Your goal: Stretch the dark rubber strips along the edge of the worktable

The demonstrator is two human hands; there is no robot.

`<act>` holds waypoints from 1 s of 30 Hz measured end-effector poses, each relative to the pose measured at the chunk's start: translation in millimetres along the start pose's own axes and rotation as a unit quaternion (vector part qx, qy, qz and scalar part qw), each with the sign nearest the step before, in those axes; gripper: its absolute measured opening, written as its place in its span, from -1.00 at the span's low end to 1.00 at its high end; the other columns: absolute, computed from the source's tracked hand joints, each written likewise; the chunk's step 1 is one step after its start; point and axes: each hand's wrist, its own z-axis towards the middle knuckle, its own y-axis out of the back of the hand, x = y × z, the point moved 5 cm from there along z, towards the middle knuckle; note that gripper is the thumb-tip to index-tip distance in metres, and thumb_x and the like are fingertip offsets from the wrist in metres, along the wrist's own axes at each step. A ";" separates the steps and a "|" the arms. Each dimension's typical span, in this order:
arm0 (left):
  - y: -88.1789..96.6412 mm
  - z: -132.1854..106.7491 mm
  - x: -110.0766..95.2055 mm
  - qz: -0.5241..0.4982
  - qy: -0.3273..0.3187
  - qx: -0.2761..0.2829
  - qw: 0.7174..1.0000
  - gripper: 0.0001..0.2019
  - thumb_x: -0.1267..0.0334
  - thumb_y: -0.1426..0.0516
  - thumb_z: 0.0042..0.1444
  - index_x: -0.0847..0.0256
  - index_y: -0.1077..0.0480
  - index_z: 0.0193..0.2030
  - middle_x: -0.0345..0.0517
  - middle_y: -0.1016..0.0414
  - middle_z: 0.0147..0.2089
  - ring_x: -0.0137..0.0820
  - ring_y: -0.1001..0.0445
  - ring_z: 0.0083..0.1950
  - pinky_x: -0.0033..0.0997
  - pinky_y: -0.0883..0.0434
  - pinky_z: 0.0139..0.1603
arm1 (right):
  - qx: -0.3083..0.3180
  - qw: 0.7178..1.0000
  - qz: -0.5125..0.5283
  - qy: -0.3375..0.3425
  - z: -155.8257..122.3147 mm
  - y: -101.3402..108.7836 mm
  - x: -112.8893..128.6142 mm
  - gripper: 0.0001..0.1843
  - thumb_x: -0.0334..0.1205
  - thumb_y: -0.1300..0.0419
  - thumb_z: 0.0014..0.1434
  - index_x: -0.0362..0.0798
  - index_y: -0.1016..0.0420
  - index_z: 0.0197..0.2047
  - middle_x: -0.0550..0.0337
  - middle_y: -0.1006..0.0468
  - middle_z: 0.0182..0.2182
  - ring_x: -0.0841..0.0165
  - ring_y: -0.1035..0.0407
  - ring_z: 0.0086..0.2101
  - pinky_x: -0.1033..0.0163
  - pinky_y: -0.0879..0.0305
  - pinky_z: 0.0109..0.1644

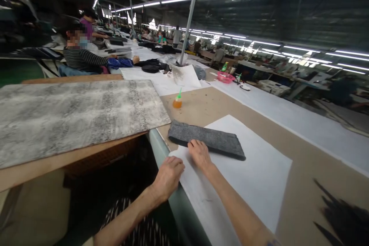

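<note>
A dark grey folded strip of felt-like fabric (213, 138) lies across a white sheet (248, 177) on the brown-topped table. My right hand (199, 153) rests at the strip's near edge, fingers curled; what sits under the fingertips, if anything, is hidden. At the table's front edge, my left hand (170, 173) is closed by the corner of the white sheet. Its fingertips are turned away, so I cannot make out what they pinch. A small bottle of orange liquid with a green nozzle (177, 100) stands beyond the strip.
A mottled grey sheet (77, 111) covers a board at the left. Farther back are a pink basket (225, 77), a metal pole (190, 15) and dark fabric pieces (151, 65). A co-worker in a striped top (83, 59) sits at the far left. Black material (343, 215) lies at the lower right.
</note>
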 end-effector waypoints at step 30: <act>-37.9 64.3 29.9 0.235 0.079 0.067 0.967 -0.67 0.52 0.13 0.13 0.37 -0.38 -0.08 0.16 -0.37 -0.12 -0.14 -0.31 -0.07 -0.08 -0.20 0.01 | 0.063 0.983 0.116 -0.130 20.2 10.6 12.4 -0.71 -0.49 0.12 0.17 -0.17 -0.39 -0.19 -0.14 -0.44 -0.19 0.18 -0.36 -0.16 0.12 -0.23 -0.16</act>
